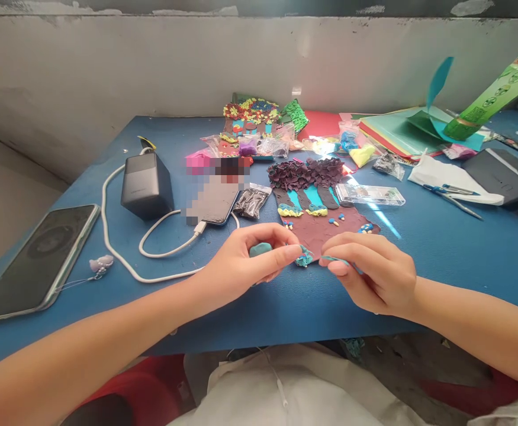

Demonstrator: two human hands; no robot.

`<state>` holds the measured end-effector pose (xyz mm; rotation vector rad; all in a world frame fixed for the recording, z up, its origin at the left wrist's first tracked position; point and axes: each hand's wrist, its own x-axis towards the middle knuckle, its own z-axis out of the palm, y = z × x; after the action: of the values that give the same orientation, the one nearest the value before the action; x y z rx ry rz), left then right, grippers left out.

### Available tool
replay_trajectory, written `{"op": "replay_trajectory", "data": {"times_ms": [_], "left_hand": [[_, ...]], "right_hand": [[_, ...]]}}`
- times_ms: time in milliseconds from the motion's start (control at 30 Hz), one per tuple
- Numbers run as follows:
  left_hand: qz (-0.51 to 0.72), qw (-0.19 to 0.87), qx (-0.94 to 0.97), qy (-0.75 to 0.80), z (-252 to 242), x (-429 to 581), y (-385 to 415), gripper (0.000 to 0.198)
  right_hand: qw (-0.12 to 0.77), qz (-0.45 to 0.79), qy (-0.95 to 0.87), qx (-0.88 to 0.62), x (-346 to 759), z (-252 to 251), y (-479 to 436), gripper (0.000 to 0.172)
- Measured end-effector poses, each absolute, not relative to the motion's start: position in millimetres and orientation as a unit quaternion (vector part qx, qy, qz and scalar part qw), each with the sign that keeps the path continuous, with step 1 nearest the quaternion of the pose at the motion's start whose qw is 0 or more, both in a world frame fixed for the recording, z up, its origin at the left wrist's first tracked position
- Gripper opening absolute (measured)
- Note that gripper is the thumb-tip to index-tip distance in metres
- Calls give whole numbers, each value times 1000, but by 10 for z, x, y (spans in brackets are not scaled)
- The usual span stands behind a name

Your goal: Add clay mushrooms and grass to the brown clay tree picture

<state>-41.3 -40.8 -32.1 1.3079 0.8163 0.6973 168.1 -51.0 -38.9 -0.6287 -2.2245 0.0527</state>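
My left hand is closed round a lump of teal modelling clay, with thumb and forefinger pinched near its tip. Between the thumb and fingers of my right hand is a thin flat piece of teal clay. Both hands hover over the near edge of a brown clay picture, which has dark ruffled treetops, trunks, and small blue-and-white mushrooms. A textured teal clay patch shows at its near edge, between my hands.
On the left are a phone, a black power block and a looping white cable. A second phone lies by a bag of black clay. Behind are clay bags and another clay picture; a clear case and pens lie right.
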Motion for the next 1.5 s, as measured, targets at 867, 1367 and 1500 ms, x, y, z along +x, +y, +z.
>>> {"op": "replay_trajectory", "data": {"times_ms": [867, 1367, 1500], "left_hand": [[330, 540, 671, 388, -344, -241, -773, 14], [267, 676, 613, 311, -301, -313, -711, 24], [271, 708, 585, 287, -320, -320, -697, 23]], "right_hand": [[425, 123, -829, -342, 1428, -544, -700, 36], [332, 376, -852, -149, 1609, -417, -533, 30], [304, 464, -816, -164, 1605, -339, -533, 28]]}}
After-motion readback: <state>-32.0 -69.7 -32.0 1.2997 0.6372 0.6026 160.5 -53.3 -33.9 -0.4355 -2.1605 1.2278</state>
